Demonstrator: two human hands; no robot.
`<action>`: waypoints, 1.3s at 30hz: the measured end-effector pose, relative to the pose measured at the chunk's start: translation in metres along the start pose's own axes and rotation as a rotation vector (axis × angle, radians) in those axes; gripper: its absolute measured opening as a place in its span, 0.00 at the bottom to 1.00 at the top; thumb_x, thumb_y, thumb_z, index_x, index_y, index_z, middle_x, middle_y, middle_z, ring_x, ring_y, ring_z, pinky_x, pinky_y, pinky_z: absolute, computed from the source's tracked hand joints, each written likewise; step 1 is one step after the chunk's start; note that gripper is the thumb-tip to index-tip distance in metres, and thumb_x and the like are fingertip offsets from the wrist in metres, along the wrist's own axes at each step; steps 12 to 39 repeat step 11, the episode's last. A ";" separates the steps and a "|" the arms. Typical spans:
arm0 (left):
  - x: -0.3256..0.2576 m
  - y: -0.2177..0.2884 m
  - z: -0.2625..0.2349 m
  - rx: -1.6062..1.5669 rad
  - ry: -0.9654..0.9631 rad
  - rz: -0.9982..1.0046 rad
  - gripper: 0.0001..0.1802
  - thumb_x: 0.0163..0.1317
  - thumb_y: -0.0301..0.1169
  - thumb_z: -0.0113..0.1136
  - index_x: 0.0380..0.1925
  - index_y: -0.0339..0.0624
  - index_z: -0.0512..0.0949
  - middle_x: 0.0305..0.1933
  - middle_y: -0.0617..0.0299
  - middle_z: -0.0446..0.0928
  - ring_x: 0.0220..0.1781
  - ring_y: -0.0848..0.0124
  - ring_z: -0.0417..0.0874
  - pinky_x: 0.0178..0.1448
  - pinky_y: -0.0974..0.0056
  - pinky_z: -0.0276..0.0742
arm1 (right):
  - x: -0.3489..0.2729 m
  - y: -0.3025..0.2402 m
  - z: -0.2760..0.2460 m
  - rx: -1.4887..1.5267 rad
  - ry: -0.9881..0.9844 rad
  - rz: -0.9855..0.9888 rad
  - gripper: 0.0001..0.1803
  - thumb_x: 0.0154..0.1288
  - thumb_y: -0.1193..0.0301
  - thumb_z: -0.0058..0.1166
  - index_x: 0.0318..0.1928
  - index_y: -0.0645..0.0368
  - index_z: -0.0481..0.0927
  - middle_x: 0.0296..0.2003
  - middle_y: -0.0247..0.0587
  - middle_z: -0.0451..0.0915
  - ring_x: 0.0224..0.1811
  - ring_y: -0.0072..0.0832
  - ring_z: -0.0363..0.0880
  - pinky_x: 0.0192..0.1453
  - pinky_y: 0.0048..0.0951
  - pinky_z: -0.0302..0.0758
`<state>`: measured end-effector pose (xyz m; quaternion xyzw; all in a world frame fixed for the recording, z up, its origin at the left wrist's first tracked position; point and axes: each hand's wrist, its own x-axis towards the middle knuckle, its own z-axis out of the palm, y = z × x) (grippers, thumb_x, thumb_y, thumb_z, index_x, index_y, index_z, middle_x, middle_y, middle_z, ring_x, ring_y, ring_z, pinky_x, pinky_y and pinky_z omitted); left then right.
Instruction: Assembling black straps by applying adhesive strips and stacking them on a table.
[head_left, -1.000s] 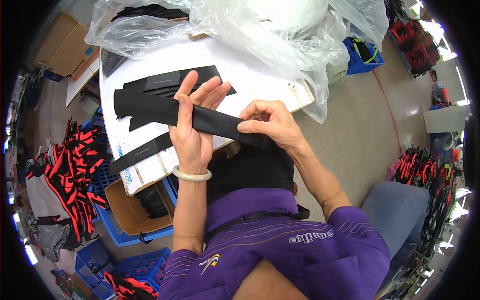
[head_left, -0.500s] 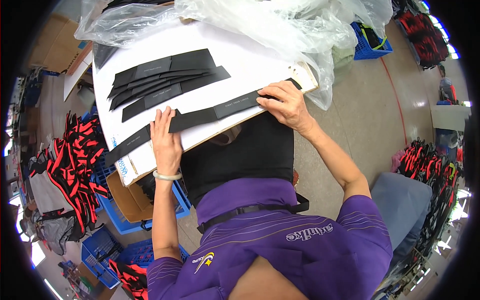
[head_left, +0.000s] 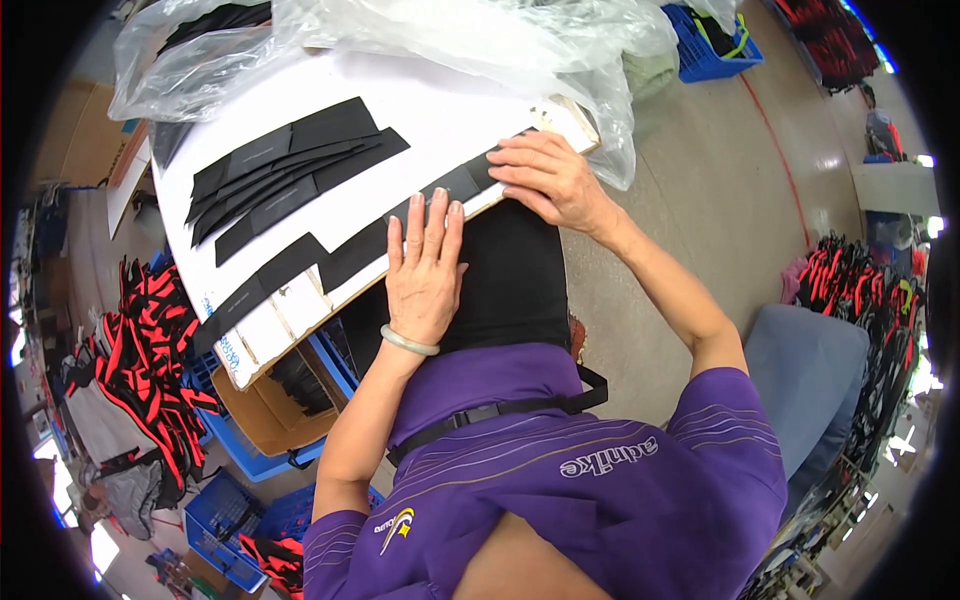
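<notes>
A black fabric strip [head_left: 360,247] lies along the near edge of a white tabletop [head_left: 440,110]. My left hand [head_left: 425,280] rests palm down on its middle, fingers stretched out. Over the strip's right end is my right hand [head_left: 560,180], its fingers laid across the fabric and its thumb apart, near the table edge. They cover parts of the strip. To the left, a second black strip [head_left: 262,285] lies at a slant, close to the first one's left end. Farther back sits a fanned stack of similar black strips [head_left: 290,150].
Crumpled clear plastic sheeting [head_left: 450,45] covers the table's far side. Below the near left corner, a cardboard box [head_left: 265,425] sits in a blue crate [head_left: 258,465]. Black-and-red pieces [head_left: 150,340] are heaped at left. Another blue crate [head_left: 715,60] stands on the floor at far right.
My left hand has moved right, from the gap between the two strips onto the middle of the right-hand strip. My right hand's fingers have gone from a pinch to lying flatter. The view has shifted slightly.
</notes>
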<state>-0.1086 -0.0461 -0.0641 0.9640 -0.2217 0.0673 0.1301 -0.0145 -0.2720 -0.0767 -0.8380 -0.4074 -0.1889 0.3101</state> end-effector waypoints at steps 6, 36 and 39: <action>0.013 0.011 0.007 -0.011 0.065 -0.060 0.42 0.50 0.29 0.67 0.67 0.46 0.61 0.70 0.56 0.60 0.74 0.56 0.55 0.75 0.48 0.47 | -0.016 0.005 0.000 -0.047 -0.001 0.047 0.16 0.58 0.68 0.61 0.48 0.51 0.83 0.52 0.30 0.81 0.61 0.30 0.73 0.67 0.40 0.64; 0.016 0.017 0.017 0.039 0.086 -0.113 0.41 0.51 0.31 0.66 0.67 0.47 0.62 0.70 0.54 0.58 0.74 0.50 0.53 0.76 0.43 0.42 | -0.018 0.008 0.004 -0.028 0.016 0.037 0.15 0.60 0.68 0.60 0.49 0.49 0.83 0.52 0.30 0.80 0.62 0.30 0.73 0.69 0.40 0.63; 0.016 0.017 0.017 0.039 0.086 -0.113 0.41 0.51 0.31 0.66 0.67 0.47 0.62 0.70 0.54 0.58 0.74 0.50 0.53 0.76 0.43 0.42 | -0.018 0.008 0.004 -0.028 0.016 0.037 0.15 0.60 0.68 0.60 0.49 0.49 0.83 0.52 0.30 0.80 0.62 0.30 0.73 0.69 0.40 0.63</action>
